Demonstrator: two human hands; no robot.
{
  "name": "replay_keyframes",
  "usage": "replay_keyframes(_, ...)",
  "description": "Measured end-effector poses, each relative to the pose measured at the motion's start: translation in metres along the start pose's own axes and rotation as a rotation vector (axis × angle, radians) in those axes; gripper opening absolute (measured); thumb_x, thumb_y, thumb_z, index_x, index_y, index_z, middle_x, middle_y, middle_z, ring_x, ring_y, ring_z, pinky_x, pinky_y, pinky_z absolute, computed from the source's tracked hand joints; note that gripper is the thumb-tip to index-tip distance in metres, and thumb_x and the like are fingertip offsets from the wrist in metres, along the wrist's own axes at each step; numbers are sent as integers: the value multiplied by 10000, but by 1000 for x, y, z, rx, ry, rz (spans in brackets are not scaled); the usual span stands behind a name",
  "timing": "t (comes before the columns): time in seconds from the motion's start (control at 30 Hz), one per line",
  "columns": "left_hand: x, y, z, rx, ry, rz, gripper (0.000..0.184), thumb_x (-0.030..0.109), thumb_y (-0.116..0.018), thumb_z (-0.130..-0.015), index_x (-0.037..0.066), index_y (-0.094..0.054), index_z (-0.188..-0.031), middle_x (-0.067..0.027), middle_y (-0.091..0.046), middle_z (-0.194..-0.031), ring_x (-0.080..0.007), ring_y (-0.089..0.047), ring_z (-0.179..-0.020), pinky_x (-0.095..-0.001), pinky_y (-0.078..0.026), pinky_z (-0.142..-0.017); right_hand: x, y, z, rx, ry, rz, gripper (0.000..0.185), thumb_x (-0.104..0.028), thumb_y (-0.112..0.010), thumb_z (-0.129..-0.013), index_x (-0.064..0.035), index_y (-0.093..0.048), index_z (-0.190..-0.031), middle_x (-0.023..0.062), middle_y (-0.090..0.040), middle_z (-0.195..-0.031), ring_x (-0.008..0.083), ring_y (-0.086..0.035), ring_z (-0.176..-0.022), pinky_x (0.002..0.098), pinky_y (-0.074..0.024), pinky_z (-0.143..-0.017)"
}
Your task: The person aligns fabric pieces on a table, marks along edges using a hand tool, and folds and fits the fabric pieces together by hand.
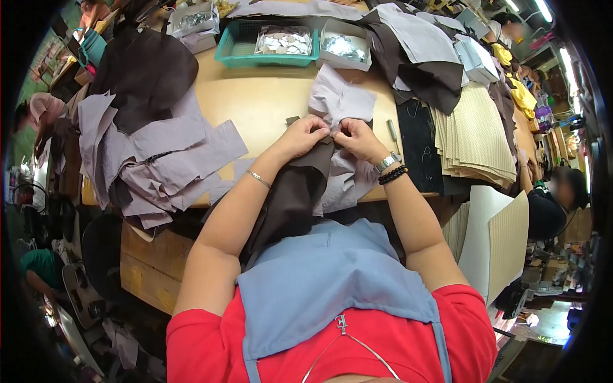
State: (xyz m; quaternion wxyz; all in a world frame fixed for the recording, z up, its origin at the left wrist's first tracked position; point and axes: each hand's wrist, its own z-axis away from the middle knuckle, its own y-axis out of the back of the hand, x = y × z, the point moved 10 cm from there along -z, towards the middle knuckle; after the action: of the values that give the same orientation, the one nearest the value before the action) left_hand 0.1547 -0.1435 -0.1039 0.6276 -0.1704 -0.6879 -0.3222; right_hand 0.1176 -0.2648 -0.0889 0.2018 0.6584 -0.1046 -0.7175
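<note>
While our left hand (pixel 310 135) and right hand (pixel 359 139) pinch its top edge, we have limp dark-brown fabric (pixel 297 185) hanging just below them, beside crumpled pale-mauve fabric (pixel 346 177) on the yellowish tabletop (pixel 223 89).

Red short-slv cotton-look shirt (pixel 469 325) here, blue-grey apron (pixel 338 274), silver letter pendant (pixel 341 322); slim silver bracelet (pixel 260 179) L, silver watch (pixel 388 161) & black-bead bracelet (pixel 393 175) R!
</note>
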Motion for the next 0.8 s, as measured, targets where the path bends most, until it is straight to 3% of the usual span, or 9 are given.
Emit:
replay_keyframes(0.17,-1,2,2,40,57,81,220,212,-653,-949,0,-652,-1006,-28,-635,-965,-104,-571,-905,-274,-474,-844,1,2,0,-9,65,-190,184,-206,-663,-905,-28,-641,-868,-50,-578,-741,36,-472,-666,218,-404,-567)
replay_keyframes(0.27,4,5,5,64,19,16,229,222,-659,-946,-1,-659,-998,-37,-644,-955,-113,-584,-894,-281,-479,-836,0,5,7,7,-48,-347,191,-223,-680,-924,-37,-654,-888,-47,-611,-784,20,-500,-697,201,-423,-588)
replay_keyframes(0.5,0,4,4,87,-1,-25,223,226,-657,-947,8,-665,-990,-42,-629,-973,-122,-577,-915,-278,-469,-851,-3,-1,4,-22,21,-252,184,-203,-703,-919,-25,-659,-921,-43,-624,-823,20,-522,-715,200,-445,-617)
replay_keyframes(0.6,1,1,4,26,33,29,219,225,-651,-952,11,-664,-995,-32,-618,-976,-112,-564,-918,-274,-463,-855,-1,-2,8,-48,-46,-282,193,-202,-713,-913,-17,-657,-918,-43,-626,-812,24,-522,-708,204,-447,-621)
replay_keyframes(0.7,7,6,7,84,-32,-15,285,271,-662,-925,2,-672,-1018,-121,-661,-1032,-222,-632,-976,-326,-488,-872,-7,-1,10,22,21,-280,165,-209,-689,-939,-58,-638,-898,-68,-585,-780,-3,-498,-646,174,-436,-525)
replay_keyframes(0.8,33,14,26,247,-90,-319,284,265,-655,-917,5,-663,-1030,-156,-655,-1039,-280,-638,-984,-355,-495,-857,-8,9,20,97,-53,-112,176,-217,-675,-948,-51,-642,-902,-67,-582,-778,-4,-489,-631,169,-429,-511)
